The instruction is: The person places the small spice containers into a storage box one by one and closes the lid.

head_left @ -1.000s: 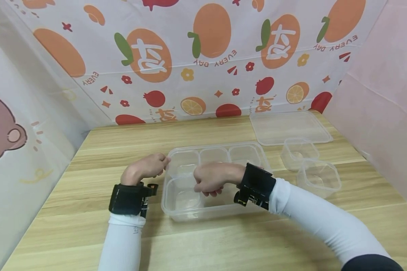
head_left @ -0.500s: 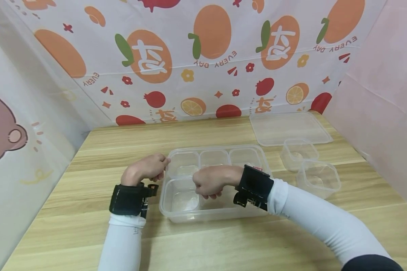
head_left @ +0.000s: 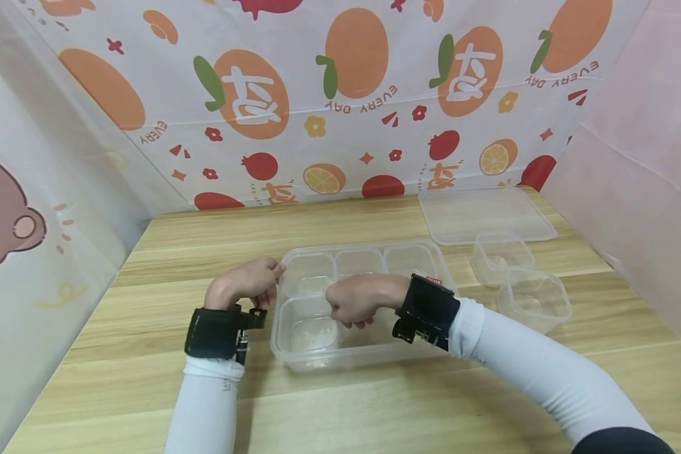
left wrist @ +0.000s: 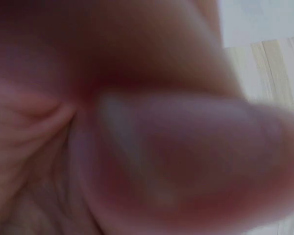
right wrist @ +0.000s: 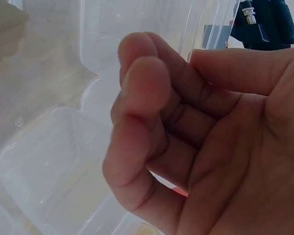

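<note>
A large clear plastic container stands on the wooden table, with several small clear boxes inside. Three boxes line its far side; another, the front-left box, sits near me. My left hand pinches the container's left rim near its far corner; in the left wrist view, curled, blurred fingers hide the contact. My right hand is lowered over the middle of the container, fingers curled at the front-left box's right edge. In the right wrist view, that edge meets the gap between thumb and index finger, apparently pinched; the exact contact is partly hidden.
Two more small boxes stand right of the container: one farther back and one nearer. A flat clear lid lies at the table's far right. Printed fabric hangs behind the table.
The container shifts slightly left and nearer, then back right, with the right hand making the same small movement. The left hand stays at the rim. Boxes and lid at right are still.
</note>
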A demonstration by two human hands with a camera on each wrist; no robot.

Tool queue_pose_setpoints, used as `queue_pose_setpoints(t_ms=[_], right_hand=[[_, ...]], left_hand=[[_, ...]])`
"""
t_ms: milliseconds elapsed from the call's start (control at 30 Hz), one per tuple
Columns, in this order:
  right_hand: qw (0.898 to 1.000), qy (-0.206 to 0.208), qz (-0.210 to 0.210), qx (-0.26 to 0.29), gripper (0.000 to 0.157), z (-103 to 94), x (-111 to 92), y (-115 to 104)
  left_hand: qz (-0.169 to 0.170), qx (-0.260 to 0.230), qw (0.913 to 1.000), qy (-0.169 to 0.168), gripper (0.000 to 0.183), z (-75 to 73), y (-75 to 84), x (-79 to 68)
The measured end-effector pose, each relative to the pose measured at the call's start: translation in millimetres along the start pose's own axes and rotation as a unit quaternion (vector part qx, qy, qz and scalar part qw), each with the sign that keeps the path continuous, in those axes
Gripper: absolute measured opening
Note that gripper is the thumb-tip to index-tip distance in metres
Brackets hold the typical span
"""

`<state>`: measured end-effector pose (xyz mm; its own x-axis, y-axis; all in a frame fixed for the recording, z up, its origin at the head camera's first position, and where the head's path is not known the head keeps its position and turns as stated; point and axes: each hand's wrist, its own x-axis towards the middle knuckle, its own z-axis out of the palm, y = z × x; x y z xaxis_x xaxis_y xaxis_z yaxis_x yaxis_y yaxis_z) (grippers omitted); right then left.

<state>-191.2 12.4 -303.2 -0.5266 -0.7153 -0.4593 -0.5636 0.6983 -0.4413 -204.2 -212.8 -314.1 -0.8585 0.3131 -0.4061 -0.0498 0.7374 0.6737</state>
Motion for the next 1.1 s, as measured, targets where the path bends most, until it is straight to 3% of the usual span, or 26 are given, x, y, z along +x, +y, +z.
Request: queue_pose_setpoints(t_ms=[1100], right_hand=[[1.000, -0.008, -0.008, -0.010, 0.032, 1.2, -1.7, -1.6]], left_hand=[[-0.004, 0.002, 1.0000, -0.002, 0.031, -0.6, 3.2, 2.2]])
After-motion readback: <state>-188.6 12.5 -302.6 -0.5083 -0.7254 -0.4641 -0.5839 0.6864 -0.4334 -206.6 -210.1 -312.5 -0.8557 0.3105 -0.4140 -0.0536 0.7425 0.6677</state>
